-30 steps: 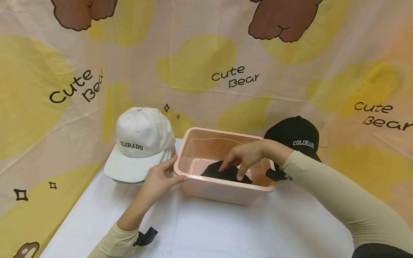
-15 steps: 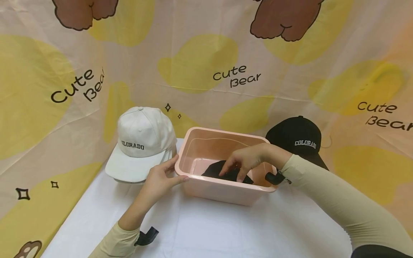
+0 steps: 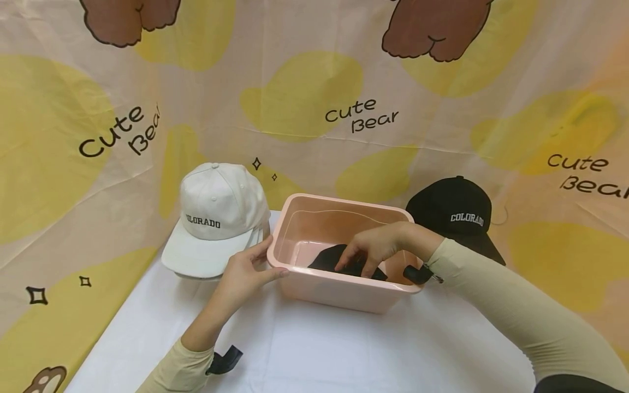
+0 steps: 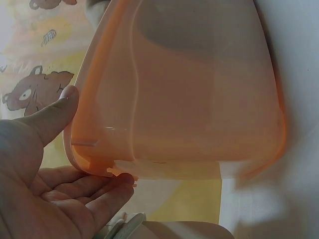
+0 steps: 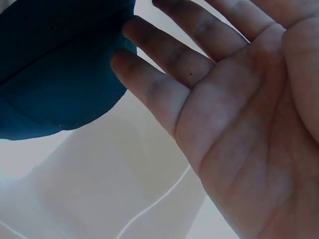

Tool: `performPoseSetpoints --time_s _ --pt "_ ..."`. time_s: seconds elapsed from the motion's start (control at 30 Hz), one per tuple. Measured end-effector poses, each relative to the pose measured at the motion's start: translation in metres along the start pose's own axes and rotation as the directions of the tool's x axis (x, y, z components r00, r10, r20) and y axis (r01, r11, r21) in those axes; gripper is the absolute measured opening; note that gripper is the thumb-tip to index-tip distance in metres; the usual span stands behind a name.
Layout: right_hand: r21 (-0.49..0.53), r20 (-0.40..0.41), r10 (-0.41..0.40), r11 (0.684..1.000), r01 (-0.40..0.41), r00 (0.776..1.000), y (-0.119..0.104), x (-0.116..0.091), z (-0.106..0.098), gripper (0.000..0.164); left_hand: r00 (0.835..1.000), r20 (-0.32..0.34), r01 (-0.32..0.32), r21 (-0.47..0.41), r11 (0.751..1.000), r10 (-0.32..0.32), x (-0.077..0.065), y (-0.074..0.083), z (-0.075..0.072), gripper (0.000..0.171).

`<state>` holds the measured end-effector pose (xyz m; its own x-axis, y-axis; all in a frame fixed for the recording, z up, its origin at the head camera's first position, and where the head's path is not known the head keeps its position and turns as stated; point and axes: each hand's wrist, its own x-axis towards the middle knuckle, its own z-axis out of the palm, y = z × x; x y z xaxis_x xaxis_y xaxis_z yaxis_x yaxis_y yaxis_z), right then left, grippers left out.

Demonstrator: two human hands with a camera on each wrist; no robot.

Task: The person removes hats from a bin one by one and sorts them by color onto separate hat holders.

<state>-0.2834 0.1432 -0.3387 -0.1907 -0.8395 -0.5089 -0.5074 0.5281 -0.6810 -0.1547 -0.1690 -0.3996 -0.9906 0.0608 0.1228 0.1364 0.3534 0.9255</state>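
Left hand point(image 3: 242, 274) flat against pink bin point(image 3: 344, 292) corner; right hand point(image 3: 375, 246) relaxed on dark cloth point(image 3: 328, 259) inside.

White cloth-covered table point(image 3: 314, 355) bearing a pink rectangular plastic tub point(image 3: 344, 292) at centre, a white fabric COLORADO cap point(image 3: 213, 218) at 10 o'clock, and a black fabric COLORADO cap point(image 3: 454, 210) at 2 o'clock.
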Motion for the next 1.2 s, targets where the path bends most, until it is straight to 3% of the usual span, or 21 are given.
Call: performPoseSetpoints --time_s 0.27,0.57,0.73,1.0,1.2 --pt "-0.021 -0.002 0.010 1.000 -0.010 1.000 0.000 0.001 -0.001 0.058 1.000 -0.001 -0.002 0.004 1.000 0.002 0.000 0.000 -0.001 0.094" --pt "-0.175 -0.030 0.022 0.984 -0.027 0.999 -0.005 0.004 0.002 0.055 1.000 0.012 0.000 -0.018 1.000 0.001 0.001 -0.002 0.001 0.093" --pt "-0.212 -0.074 0.045 0.975 -0.060 0.996 -0.006 0.002 0.000 0.051 1.000 0.013 0.001 -0.023 1.000 0.000 0.001 -0.002 0.001 0.094" --pt "-0.138 -0.149 0.034 0.989 -0.055 0.988 0.000 -0.005 -0.007 0.042 1.000 0.003 -0.014 -0.016 1.000 0.014 0.001 -0.003 0.001 0.094" --pt "-0.122 -0.244 -0.002 0.992 -0.029 0.970 -0.001 -0.013 -0.014 0.033 1.000 0.004 -0.009 -0.030 1.000 0.010 0.001 -0.001 0.000 0.094"
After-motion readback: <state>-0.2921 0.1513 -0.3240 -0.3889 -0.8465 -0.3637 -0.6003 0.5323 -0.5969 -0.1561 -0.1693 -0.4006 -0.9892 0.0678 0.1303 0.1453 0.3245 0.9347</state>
